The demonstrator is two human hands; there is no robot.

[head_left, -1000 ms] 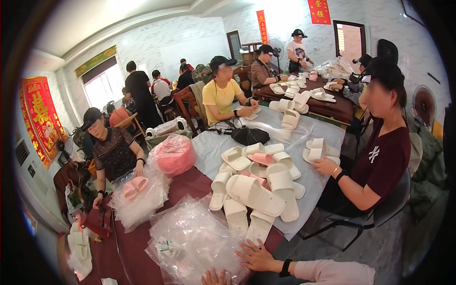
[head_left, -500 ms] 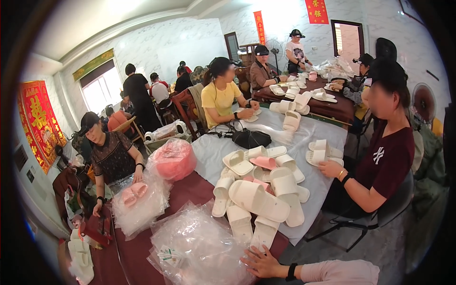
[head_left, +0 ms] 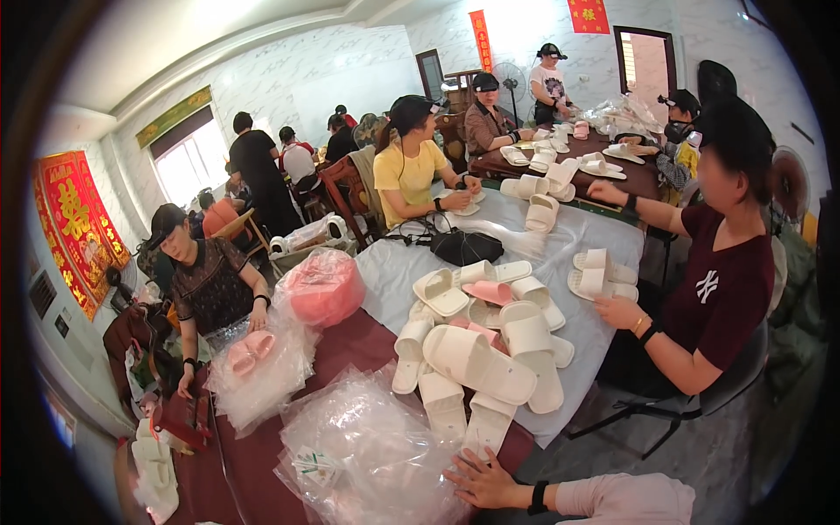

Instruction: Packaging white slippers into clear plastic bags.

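Bags (head_left: 372, 451) on desk (head_left: 350, 346), front; R hand (head_left: 486, 483) at their R edge. Slipper pile (head_left: 479, 363) behind & R of bags, pouch (head_left: 466, 248) behind pile. Bundle (head_left: 324, 290) L of pile, behind bags; slipper pair (head_left: 250, 352) on 2nd bag stack (head_left: 262, 389), farther L.

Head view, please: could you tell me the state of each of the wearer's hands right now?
Left hand: out of view, cannot be told.
Right hand: open, at the edge of the flat heap of clear plastic bags.

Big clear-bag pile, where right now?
Head view, lower centre: the big clear-bag pile lies on the dark red table, just left of the wearer's right hand, with the slipper heap to its upper right.
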